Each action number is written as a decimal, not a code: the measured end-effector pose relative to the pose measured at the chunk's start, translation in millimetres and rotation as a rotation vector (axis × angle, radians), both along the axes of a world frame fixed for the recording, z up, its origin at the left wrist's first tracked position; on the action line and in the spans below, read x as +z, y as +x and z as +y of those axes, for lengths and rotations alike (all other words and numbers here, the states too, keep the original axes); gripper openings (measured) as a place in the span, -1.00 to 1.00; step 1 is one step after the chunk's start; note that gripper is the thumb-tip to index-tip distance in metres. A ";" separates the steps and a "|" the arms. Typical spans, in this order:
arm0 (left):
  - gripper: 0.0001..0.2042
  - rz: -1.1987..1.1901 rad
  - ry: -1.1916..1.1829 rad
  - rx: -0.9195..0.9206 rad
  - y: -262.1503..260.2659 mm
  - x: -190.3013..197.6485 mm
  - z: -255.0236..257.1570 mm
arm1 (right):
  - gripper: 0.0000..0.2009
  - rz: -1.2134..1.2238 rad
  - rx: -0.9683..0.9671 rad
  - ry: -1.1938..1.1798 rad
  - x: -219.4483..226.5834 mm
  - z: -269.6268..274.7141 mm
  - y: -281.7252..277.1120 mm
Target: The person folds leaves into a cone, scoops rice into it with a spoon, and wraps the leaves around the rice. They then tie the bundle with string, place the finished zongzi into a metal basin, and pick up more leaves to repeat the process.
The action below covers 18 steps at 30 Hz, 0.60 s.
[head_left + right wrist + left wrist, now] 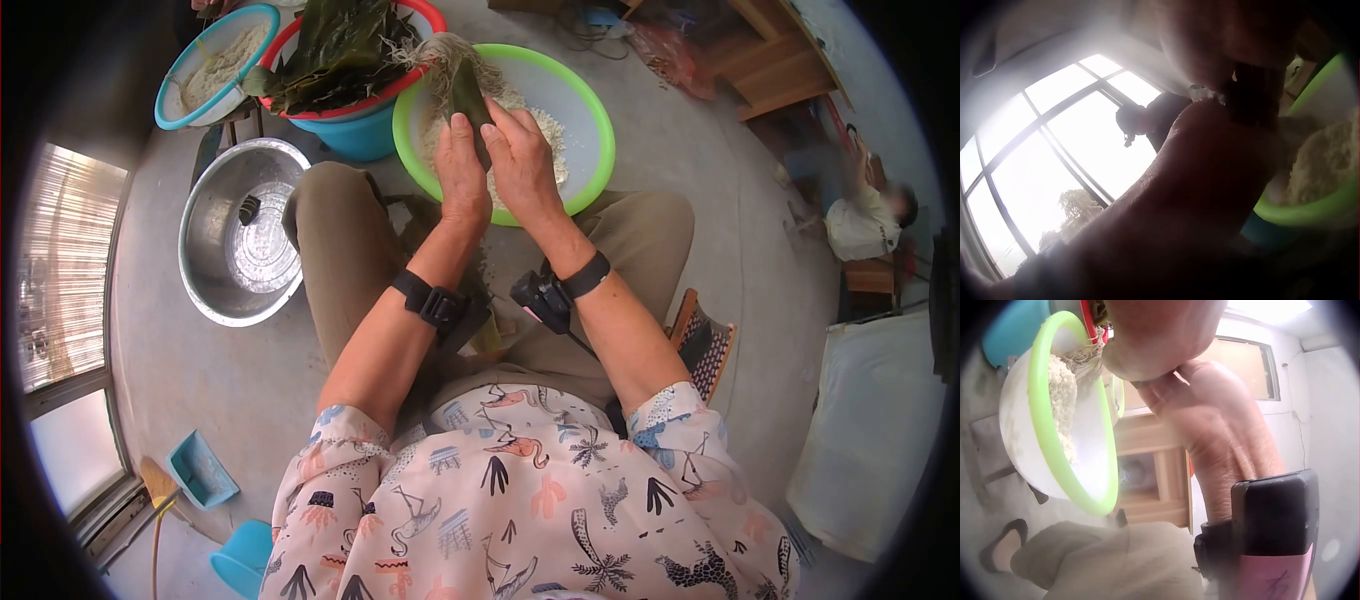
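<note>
A green leaf stands between both hands, over the green-rimmed basin of white grains. My left hand holds it from the left, my right hand from the right, fingers curled about it. A bundle of pale strings lies at the basin's far rim, just beyond the leaf. In the left wrist view the right hand meets the left hand, and the leaf is mostly hidden. The right wrist view is dark around the hands.
Dark leaves fill a red-rimmed basin left of the grains. Farther left is a blue-rimmed basin with pale contents. A metal basin at the left holds one small dark wrapped piece. Another person is at the far right.
</note>
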<state>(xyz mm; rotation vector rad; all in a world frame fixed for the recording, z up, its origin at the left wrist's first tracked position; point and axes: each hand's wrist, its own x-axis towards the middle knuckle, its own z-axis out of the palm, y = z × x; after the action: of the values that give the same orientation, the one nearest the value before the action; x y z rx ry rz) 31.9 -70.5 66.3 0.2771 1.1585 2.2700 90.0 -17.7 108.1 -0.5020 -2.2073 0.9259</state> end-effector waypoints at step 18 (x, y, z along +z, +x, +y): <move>-0.60 -0.136 0.024 0.005 -1.3 -2.7 3.6 | -0.55 -0.025 -0.061 -0.105 0.2 6.5 22.8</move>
<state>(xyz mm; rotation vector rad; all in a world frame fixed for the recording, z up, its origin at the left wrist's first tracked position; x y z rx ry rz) 30.6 -66.8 63.5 0.1266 1.0640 2.2700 112.8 -11.2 108.2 -0.6293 -2.1610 1.0124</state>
